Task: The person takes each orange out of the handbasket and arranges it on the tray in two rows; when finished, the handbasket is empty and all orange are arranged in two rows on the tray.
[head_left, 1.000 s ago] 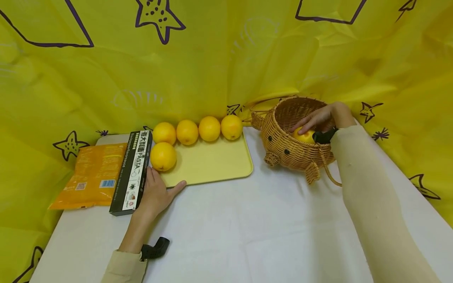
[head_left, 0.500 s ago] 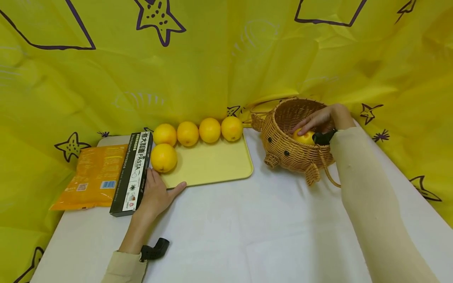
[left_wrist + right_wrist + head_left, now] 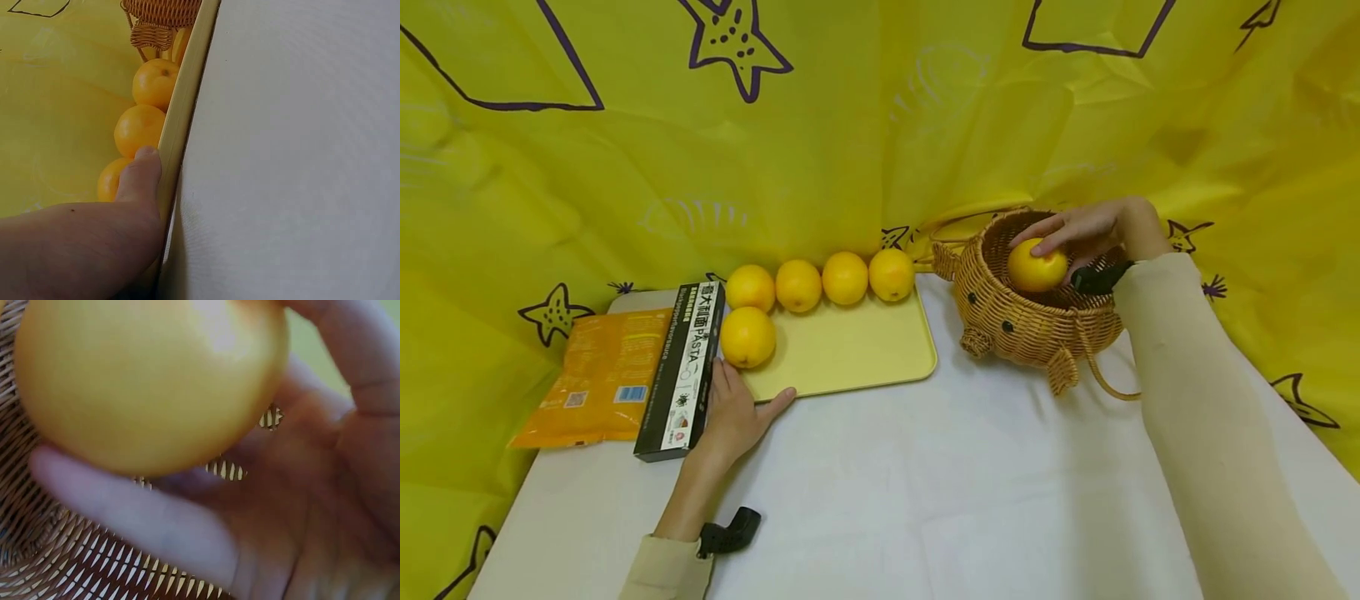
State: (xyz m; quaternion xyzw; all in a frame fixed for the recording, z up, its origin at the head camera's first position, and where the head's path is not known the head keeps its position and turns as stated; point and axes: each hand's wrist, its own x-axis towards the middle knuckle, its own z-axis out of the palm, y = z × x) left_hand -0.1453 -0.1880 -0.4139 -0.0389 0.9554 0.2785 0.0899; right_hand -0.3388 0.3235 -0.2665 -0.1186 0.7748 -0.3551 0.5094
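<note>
Above the opening of a wicker pig-shaped basket (image 3: 1022,329), my right hand (image 3: 1086,229) grips an orange (image 3: 1037,265). In the right wrist view, fingers and thumb curve round that orange (image 3: 150,387), with the woven wall (image 3: 19,487) behind it. My left hand (image 3: 733,421) lies at the near left corner of a yellow tray (image 3: 850,354), its thumb straight along the front rim. The left wrist view has the thumb (image 3: 144,175) against the tray edge (image 3: 178,125). Several oranges (image 3: 845,277) line the tray's back, and one more orange (image 3: 748,337) sits in front at the left.
A black and white pasta box (image 3: 681,375) stands left of the tray, close to my left hand. Beyond it lies an orange plastic packet (image 3: 598,375). The white table (image 3: 910,492) ends at a yellow patterned cloth (image 3: 820,158) behind. A basket handle (image 3: 1101,375) hangs over the right side.
My right hand has risen out of the basket's inside with the orange, which now shows at the rim's height. The left hand keeps its place at the tray corner.
</note>
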